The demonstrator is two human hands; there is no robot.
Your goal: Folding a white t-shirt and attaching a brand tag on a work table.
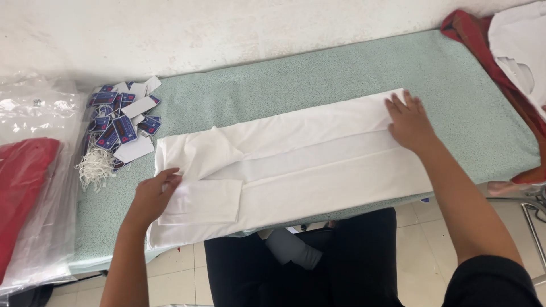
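Note:
A white garment (307, 170) lies stretched lengthwise on the green table (318, 74), folded into a long strip with a sleeve tucked at its left end. My left hand (154, 196) rests flat on the garment's left end, beside the folded sleeve. Fingers spread, my right hand (408, 121) presses down on the garment's far right corner. Neither hand grips anything.
A heap of blue and white hang tags with white strings (116, 131) lies left of the garment. Clear plastic bags, one holding red cloth (25, 182), sit at far left. A red cloth and white garment pile (515, 51) lies at the right end. A metal frame (534, 219) stands lower right.

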